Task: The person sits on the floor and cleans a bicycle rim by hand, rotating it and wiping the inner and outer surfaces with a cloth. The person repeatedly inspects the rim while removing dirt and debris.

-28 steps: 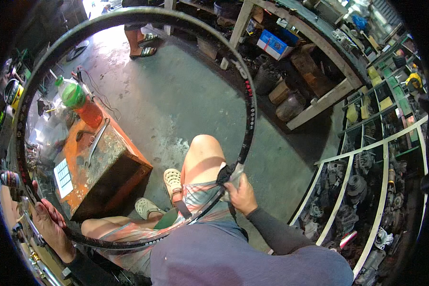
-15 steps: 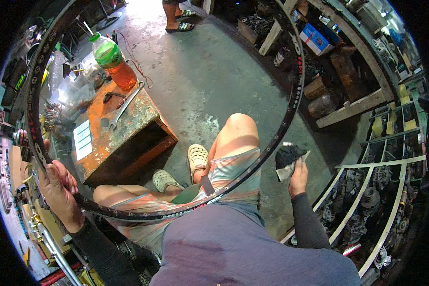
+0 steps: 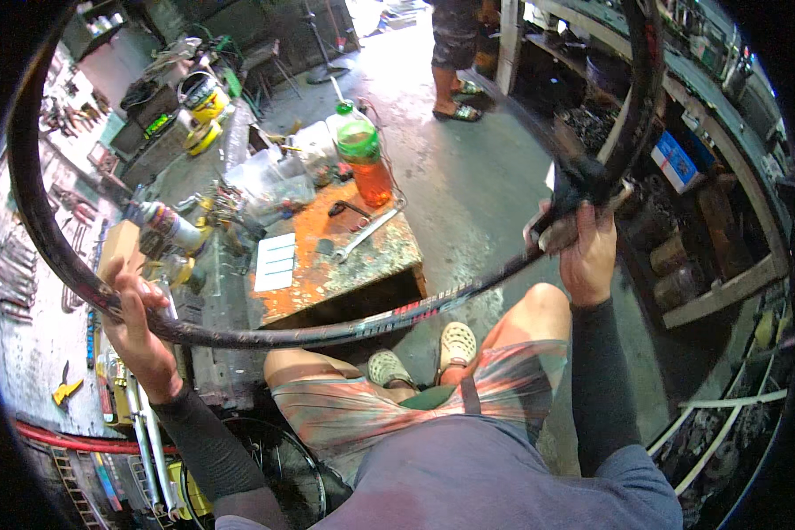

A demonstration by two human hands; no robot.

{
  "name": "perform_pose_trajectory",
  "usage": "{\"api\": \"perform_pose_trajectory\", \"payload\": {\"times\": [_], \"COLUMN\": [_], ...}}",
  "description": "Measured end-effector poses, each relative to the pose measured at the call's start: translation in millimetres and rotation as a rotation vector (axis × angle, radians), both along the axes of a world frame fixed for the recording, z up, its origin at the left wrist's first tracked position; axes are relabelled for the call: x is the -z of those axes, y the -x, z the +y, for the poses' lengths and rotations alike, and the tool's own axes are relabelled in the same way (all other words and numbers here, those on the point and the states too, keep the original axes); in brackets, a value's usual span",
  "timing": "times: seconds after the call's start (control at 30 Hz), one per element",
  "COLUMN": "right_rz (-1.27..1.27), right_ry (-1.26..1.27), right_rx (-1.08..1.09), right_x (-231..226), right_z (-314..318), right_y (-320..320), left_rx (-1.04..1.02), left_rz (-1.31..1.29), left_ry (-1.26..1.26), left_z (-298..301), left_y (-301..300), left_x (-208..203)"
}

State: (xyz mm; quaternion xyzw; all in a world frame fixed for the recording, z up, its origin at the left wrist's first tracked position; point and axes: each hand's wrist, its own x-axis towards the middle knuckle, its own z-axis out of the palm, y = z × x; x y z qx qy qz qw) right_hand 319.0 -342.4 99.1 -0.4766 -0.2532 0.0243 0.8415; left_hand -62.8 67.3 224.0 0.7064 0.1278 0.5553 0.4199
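Observation:
A black bicycle rim (image 3: 327, 336) without spokes is held up in front of me, its lower curve passing above my knees. On its left side my left hand (image 3: 139, 322) grips the rim, fingers bent round it. My right hand (image 3: 589, 252) is closed on a dark cloth (image 3: 583, 183) with a pale part, pressed against the right side of the rim. Beyond the rim, an orange worn wooden box (image 3: 344, 265) bears a wrench (image 3: 368, 236), a white ruled card (image 3: 275, 262) and a bottle of red-orange liquid (image 3: 362, 155) with a green label.
Shelves (image 3: 724, 291) with machine parts line the right. At left a tool wall holds pliers (image 3: 66, 386) and wrenches (image 3: 13, 274). A spoked wheel (image 3: 274, 464) stands by my left forearm. Another person's legs (image 3: 449, 84) are farther off, near the bright doorway.
My right hand has brought the cloth up from beside the rim onto its right side. The rim has been raised and shifted, and the view has swung left.

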Motion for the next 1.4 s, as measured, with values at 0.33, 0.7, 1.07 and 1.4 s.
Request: {"api": "perform_pose_trajectory", "payload": {"times": [0.33,0.7,1.07,1.4], "right_rz": [-0.278,-0.267,-0.220,-0.826], "right_ry": [0.062,0.098,0.461,1.462], "right_rx": [0.140,0.558,-0.310,-0.119], "right_x": [-31.5,21.0,33.7,114.0], "right_z": [129.0,93.8,282.9,400.4], "right_y": [-78.7,-72.4,59.4,75.7], "left_rx": [-0.233,-0.183,-0.186,-0.164], "left_rz": [0.105,0.144,0.121,0.129], "left_ry": [-0.223,-0.156,-0.178,-0.124], "left_z": [49.8,49.8,54.0,30.0], "left_y": [10.4,5.5,14.9,19.3], "left_x": [-22.2,-21.3,-11.4,-14.6]}}
